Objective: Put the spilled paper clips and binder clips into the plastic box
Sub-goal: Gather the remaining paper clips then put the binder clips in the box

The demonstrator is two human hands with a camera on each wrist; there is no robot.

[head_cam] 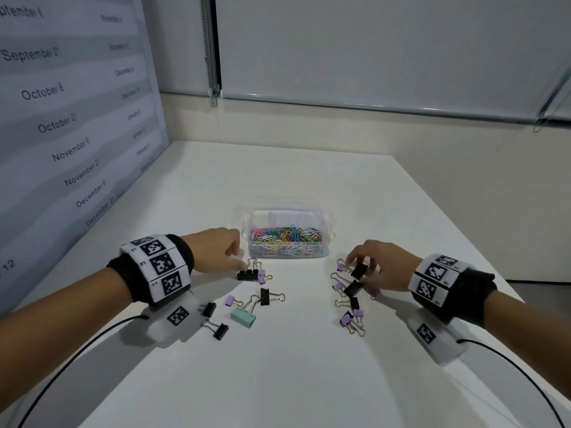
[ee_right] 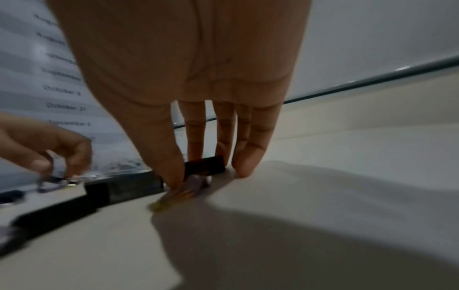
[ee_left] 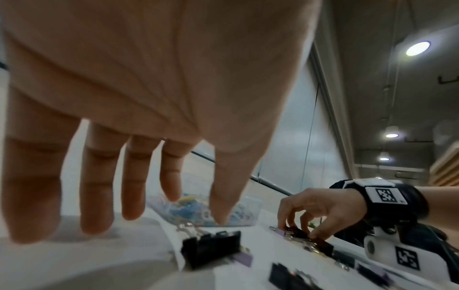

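A clear plastic box [head_cam: 328, 233] holding several coloured paper clips stands mid-table. My left hand [head_cam: 236, 254] hovers just left of it with fingers hanging loose and nothing in them; its thumb tip [ee_left: 221, 217] is right above the wire handles of a black binder clip [head_cam: 247, 274] [ee_left: 211, 247]. My right hand [head_cam: 355, 262] pinches another black binder clip [head_cam: 360, 271] [ee_right: 208, 165] between thumb and fingers, over a small purple clip [ee_right: 191, 184]. More clips lie loose: a mint one [head_cam: 243, 316], black ones [head_cam: 268, 296], purple ones [head_cam: 346, 319].
A white table [head_cam: 278, 381] carries two clusters of binder clips, one near each hand. A printed calendar panel [head_cam: 61, 125] rises along the left edge, and a lowered blind [head_cam: 370, 50] hangs behind. Black cables [head_cam: 92, 338] trail from both wrist units.
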